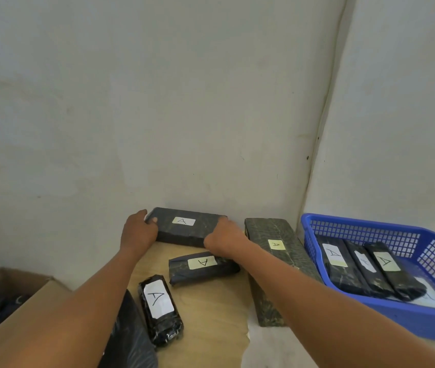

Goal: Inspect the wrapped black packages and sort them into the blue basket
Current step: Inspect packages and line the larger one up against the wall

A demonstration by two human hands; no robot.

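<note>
A long black wrapped package [184, 229] with a white "A" label lies against the back wall. My left hand [139, 229] grips its left end and my right hand [224, 239] grips its right end. In front of it lie a smaller labelled package [200, 268] and a shiny wrapped one [160, 309]. A long dark package [272, 264] stretches along the right. The blue basket [370, 229] at the right holds three labelled black packages [370, 269].
A cardboard box [17, 309] with dark items inside stands at the lower left. Black plastic wrap [128, 338] lies by my left forearm. The wooden board [211, 314] ends at a torn edge near the basket. Walls close off the back and right.
</note>
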